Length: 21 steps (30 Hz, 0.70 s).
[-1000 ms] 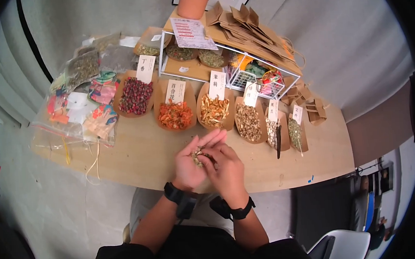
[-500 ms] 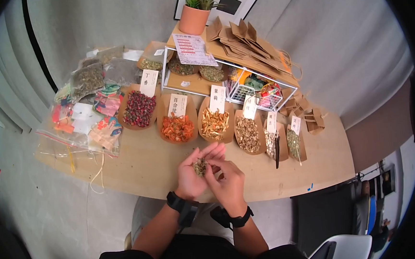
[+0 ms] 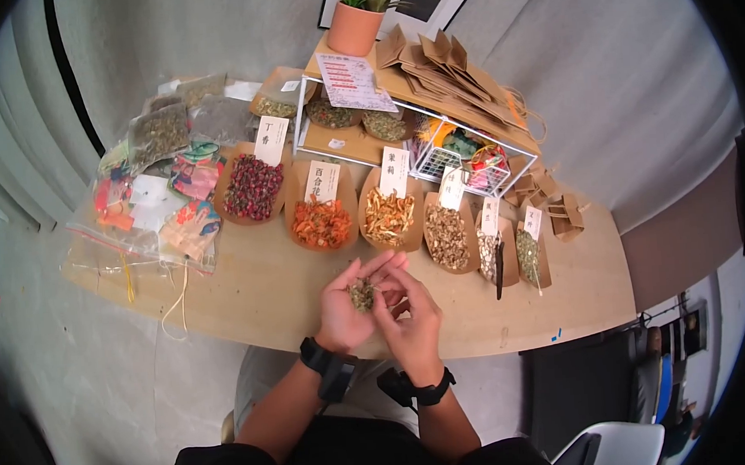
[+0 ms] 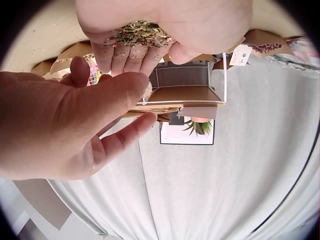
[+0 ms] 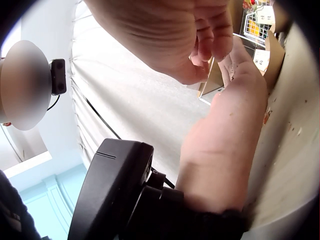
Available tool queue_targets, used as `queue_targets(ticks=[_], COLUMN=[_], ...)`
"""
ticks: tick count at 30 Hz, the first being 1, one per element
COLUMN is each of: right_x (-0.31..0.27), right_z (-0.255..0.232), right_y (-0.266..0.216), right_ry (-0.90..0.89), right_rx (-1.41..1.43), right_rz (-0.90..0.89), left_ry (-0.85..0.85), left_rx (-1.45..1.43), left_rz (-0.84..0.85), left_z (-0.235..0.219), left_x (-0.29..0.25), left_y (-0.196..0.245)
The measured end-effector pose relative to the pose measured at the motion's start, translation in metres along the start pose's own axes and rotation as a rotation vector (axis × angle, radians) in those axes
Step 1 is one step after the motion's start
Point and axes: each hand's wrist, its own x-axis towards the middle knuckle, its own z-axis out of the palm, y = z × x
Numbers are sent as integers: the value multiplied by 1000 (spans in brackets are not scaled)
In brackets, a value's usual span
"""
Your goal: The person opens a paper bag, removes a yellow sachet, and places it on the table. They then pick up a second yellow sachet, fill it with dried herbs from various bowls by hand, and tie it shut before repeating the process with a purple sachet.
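My left hand (image 3: 342, 323) is held palm up over the table's front part, fingers extended. A small heap of dried green-brown herbs (image 3: 361, 296) lies in its palm; the left wrist view shows the chopped herbs (image 4: 142, 34) with reddish bits and crumbs along the fingers. My right hand (image 3: 415, 326) sits close beside it, thumb and fingers loosely bent at the heap's edge. In the left wrist view a gap shows between the right thumb and a finger, with nothing gripped there. Beyond the hands stand labelled paper trays, including dried jasmine-like yellow pieces (image 3: 389, 217) and orange petals (image 3: 321, 223).
Dark red buds (image 3: 253, 187), brown chopped pieces (image 3: 447, 238) and a green herb tray (image 3: 528, 256) stand in the same row. Plastic bags (image 3: 158, 135) cover the left side. A shelf (image 3: 340, 144) behind carries folded paper bags (image 3: 443, 68) and a potted plant (image 3: 356, 28).
The right fingers have drawn back slightly from over the left palm, so more of the herb heap shows. The head view has tilted up a little; the trays have stayed put.
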Motion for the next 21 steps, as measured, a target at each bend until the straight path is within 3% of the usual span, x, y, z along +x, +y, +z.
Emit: queue_targets(ticks=[5, 8, 14, 21], right_x=[-2, -5, 0, 4], right_z=[3, -2, -4, -26], right_y=[17, 9, 16, 17], right_ry=[-34, -90, -25, 70], right_rx=[-57, -29, -106, -51], right_rz=[-178, -24, -118, 15], left_ry=[-36, -28, 15, 23], left_rx=[38, 48, 22, -1], left_rz=[11, 10, 11, -7], left_z=[-3, -1, -3, 1], left_x=[2, 1, 1, 0], left_y=[0, 0, -1, 0])
